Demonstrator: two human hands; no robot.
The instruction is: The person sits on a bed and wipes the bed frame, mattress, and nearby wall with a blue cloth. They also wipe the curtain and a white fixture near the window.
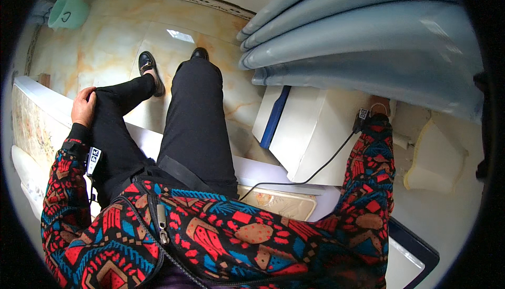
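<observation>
My left hand [84,106] rests on the knee of my black trousers [197,111], with nothing seen in it. My right arm reaches out over a white cabinet [305,127] with a dark blue strip. Only part of my right hand [379,106] shows, close to the lower edge of a blue-grey curtain [367,44]; its fingers are hidden. Each wrist carries a small device, and a black cable [327,164] runs from the right one towards my lap. I wear a patterned zip jacket [244,237].
Beneath me is a bed edge with a patterned mattress [272,204]. A green bucket [70,10] stands on the marble-look floor [114,44] at the upper left. On the right are a pale cloth-like piece with yellow edging [438,158] and a dark-framed object [424,249].
</observation>
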